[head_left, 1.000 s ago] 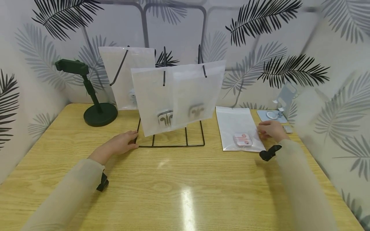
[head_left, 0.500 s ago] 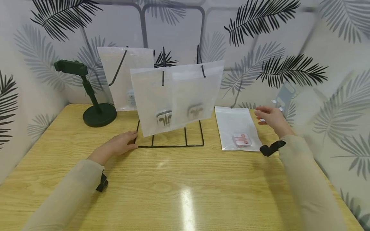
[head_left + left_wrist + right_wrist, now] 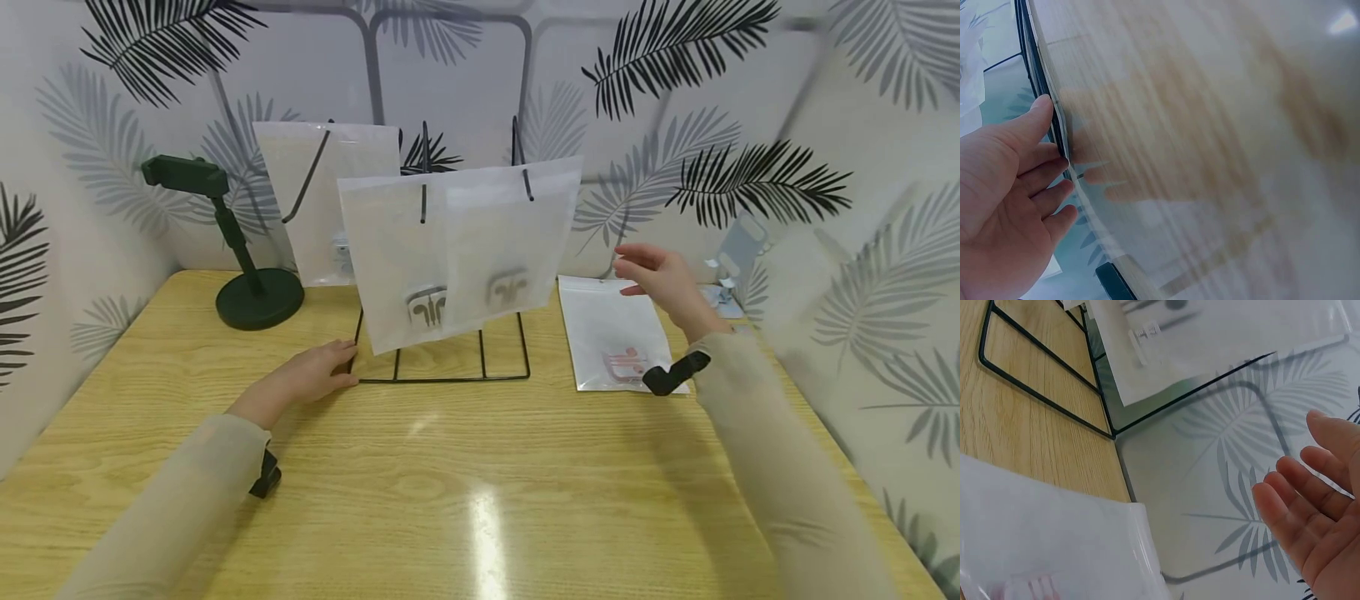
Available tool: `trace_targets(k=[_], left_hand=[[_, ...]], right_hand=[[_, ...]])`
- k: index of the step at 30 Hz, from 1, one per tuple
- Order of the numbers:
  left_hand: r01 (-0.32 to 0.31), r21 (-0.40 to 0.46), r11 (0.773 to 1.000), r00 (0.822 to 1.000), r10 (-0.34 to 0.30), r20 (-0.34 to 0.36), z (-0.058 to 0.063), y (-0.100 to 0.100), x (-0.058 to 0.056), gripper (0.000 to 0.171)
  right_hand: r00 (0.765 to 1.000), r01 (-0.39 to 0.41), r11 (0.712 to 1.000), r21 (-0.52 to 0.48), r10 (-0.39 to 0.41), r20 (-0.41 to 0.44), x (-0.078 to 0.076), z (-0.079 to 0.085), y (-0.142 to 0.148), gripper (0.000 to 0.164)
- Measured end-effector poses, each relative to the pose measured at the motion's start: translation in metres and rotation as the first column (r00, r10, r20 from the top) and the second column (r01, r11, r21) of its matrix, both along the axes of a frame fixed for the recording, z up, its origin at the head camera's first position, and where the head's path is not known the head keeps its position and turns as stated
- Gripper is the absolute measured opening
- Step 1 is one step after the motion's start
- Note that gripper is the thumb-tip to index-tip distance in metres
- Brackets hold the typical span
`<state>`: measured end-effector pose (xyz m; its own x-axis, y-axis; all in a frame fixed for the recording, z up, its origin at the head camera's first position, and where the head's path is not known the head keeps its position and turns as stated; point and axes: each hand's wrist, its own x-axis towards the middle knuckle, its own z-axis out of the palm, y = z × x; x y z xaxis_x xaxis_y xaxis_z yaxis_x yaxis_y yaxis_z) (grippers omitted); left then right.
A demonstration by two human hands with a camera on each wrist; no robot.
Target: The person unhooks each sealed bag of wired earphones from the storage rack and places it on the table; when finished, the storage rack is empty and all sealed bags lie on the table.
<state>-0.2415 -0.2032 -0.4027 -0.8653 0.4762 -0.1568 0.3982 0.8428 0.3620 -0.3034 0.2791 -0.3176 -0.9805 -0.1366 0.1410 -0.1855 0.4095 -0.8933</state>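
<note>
My left hand (image 3: 307, 375) grips the front left corner of a black wire display rack (image 3: 442, 381), with its thumb and fingertips right at the wire in the left wrist view. From the rack's hooks hang white zip bags (image 3: 393, 275), and earphones in small cases show through them. My right hand (image 3: 663, 279) is raised at the right, holding nothing, its fingers loosely bent. Below it lies a flat white zip bag (image 3: 600, 321) with a pink earphone case (image 3: 625, 364) inside. In the right wrist view that hand (image 3: 1316, 506) has its palm showing.
A dark green phone stand (image 3: 258, 296) stands at the back left. At the back right is a light blue phone stand (image 3: 738, 250), partly behind my right wrist. A leaf-patterned wall covering (image 3: 637, 192) closes off the back of the wooden table (image 3: 420, 492).
My right hand has lifted from the right edge of the flat bag and moved up and left, over the bag's top. The left hand has stayed at the rack.
</note>
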Motion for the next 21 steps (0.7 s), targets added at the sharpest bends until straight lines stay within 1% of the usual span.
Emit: trace_targets(k=[3,11,16,21], left_hand=[[0.001,0.003,1.0,1.0,-0.001,0.0,0.0,0.0,-0.001,0.058],[0.003,0.006,1.0,1.0,-0.003,0.004,0.0,0.0,-0.001,0.058],[0.01,0.004,1.0,1.0,-0.01,-0.002,0.0,-0.001,0.0,0.058],[0.011,0.002,1.0,1.0,-0.011,-0.003,0.0,-0.001,-0.001,0.058]], right_hand=[[0.999,-0.035,0.999,-0.017,0.035,-0.005,-0.003,0.004,-0.013,0.049],[0.996,-0.088,0.994,-0.061,0.086,-0.035,-0.014,0.007,-0.041,0.051],[0.993,-0.116,0.985,-0.125,0.112,-0.034,-0.019,0.008,-0.052,0.053],[0.994,-0.111,0.973,-0.201,0.111,-0.013,-0.024,0.008,-0.059,0.051]])
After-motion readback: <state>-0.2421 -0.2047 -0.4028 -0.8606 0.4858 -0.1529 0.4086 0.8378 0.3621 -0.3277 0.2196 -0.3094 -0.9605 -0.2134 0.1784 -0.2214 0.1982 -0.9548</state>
